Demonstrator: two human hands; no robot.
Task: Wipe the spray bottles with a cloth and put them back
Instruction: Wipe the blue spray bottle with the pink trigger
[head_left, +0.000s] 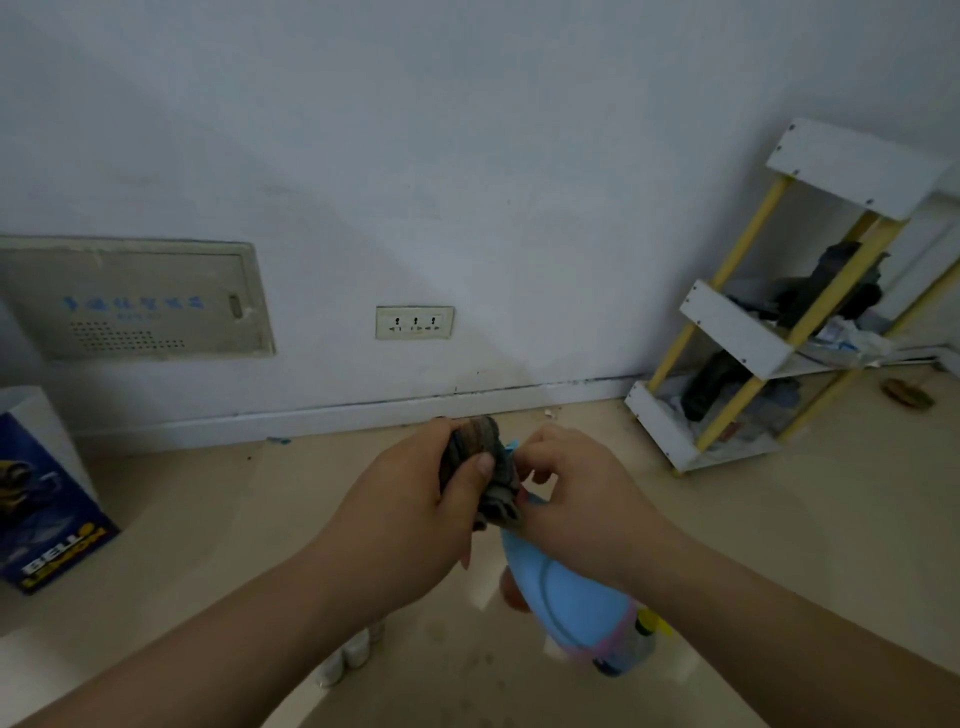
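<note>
A grey-brown cloth (485, 460) is pinched by the left hand (410, 514) atop a pale blue plastic spray bottle (566, 592), whose neck is gripped by the right hand (587, 499).

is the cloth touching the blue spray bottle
Touching. The head view shows the cloth, gripped in the left hand, pressed against the top of the blue spray bottle, with no gap.

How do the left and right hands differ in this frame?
The left hand grips a dark striped cloth; the right hand holds the blue spray bottle near its top. The left thumb lies on the cloth; the right hand's fingers curl at the bottle's neck. Both meet at the bottle's top.
</note>
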